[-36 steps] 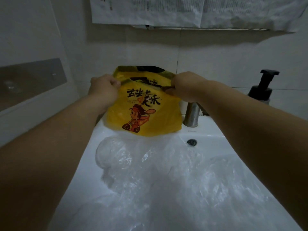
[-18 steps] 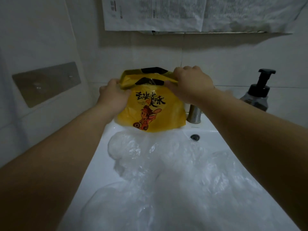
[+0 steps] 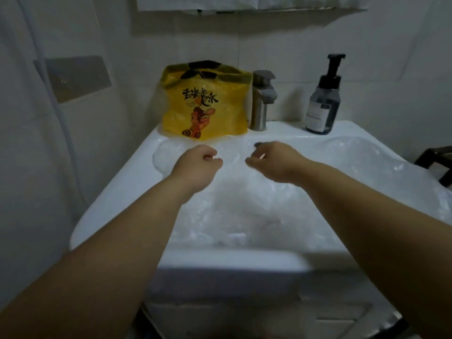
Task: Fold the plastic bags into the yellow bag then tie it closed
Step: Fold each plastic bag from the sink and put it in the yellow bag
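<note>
Released, the Chinese-lettered yellow bag [image 3: 208, 111] stands; left hand [image 3: 197, 167] and right hand [image 3: 276, 161] curl fingers, grip unclear.

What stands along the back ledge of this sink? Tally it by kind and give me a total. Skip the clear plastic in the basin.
yellow bag: 1
tap: 1
soap bottle: 1
Total: 3

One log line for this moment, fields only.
stage: clear bags loose in sink | yellow bag: upright at sink back, unheld | left hand: curled over clear bags, grip unclear | right hand: same
</note>
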Demonstrator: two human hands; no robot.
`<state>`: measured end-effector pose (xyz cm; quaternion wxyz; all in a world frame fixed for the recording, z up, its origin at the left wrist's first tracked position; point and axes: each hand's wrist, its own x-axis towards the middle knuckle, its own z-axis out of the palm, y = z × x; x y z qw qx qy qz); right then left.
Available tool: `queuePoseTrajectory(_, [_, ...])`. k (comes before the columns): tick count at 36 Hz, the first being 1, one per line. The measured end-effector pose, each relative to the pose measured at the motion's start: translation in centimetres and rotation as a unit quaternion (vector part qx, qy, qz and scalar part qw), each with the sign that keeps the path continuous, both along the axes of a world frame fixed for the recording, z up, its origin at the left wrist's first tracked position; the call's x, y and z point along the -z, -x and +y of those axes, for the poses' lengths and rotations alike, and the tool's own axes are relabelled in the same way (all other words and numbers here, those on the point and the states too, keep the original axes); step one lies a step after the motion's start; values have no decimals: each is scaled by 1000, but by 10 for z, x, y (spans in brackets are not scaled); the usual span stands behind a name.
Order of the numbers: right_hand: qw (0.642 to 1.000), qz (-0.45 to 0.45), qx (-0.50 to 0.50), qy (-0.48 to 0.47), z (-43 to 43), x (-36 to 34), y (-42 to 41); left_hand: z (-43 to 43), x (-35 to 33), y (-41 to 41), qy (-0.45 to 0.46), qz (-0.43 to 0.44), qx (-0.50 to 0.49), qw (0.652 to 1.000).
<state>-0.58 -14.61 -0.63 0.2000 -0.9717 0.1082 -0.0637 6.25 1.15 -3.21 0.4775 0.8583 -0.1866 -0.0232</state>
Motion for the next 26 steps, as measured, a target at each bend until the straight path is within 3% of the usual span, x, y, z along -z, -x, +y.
queuePoseTrajectory(4, [982,145,10,-117,8,33,19,-1,20,20,-16,28,11,999])
queuePoseTrajectory(8, [971,237,-37,11,11,48,25,5,23,26,-15,27,2,1000])
queuePoseTrajectory(11, [989,140,-36,25,11,49,20,7,22,31,-16,20,1,1000])
queuePoseTrajectory(15, [987,-34,41,-151,2,36,7,4,15,34,12,24,15,1000])
queuePoseTrajectory(17, [945,-94,56,-308,-5,25,4,-2,5,36,48,37,33,998])
queuePoseTrajectory(20, [812,-137,48,-565,-16,8,4,-13,-3,36,100,62,59,991])
queuePoseTrajectory(24, [680,-129,-2,-722,-22,4,0,-32,-9,28,132,112,82,981])
queuePoseTrajectory(26, [651,-94,-16,-753,-22,8,0,-39,-7,19,187,151,87,967])
